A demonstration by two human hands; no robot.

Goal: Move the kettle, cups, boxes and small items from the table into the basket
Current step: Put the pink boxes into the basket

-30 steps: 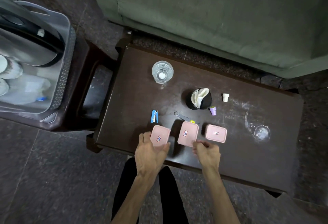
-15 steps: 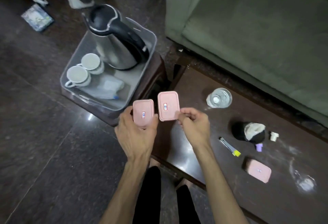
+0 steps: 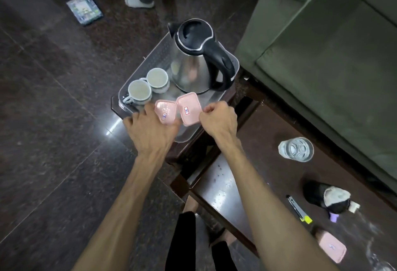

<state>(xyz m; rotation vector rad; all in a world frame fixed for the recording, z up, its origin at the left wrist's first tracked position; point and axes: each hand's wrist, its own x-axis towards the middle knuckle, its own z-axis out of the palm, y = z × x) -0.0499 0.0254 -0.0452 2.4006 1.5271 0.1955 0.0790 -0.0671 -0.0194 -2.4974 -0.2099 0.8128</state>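
My left hand point(image 3: 150, 129) grips a pink box point(image 3: 165, 111), and my right hand point(image 3: 219, 118) grips a second pink box point(image 3: 190, 108). Both boxes hang side by side over the near part of the clear basket point(image 3: 154, 56). Inside the basket stand a steel kettle with a black lid point(image 3: 197, 56) and two white cups point(image 3: 148, 86). A third pink box point(image 3: 332, 247) lies on the dark table point(image 3: 268, 184) at the lower right, with a glass of water point(image 3: 296, 149), a black cup holding tissue point(image 3: 328, 196), a nail clipper point(image 3: 299, 209) and a small purple cap point(image 3: 334, 218).
The basket rests on a dark stool point(image 3: 193, 150) left of the table. A green sofa point(image 3: 322, 45) runs behind both. A person's socked feet point(image 3: 139, 0) and a packet point(image 3: 84, 8) are on the floor beyond the basket. My legs show below the table edge.
Both hands lifted a pink box each off the table and carried them left to above the basket. My view swung left with them.
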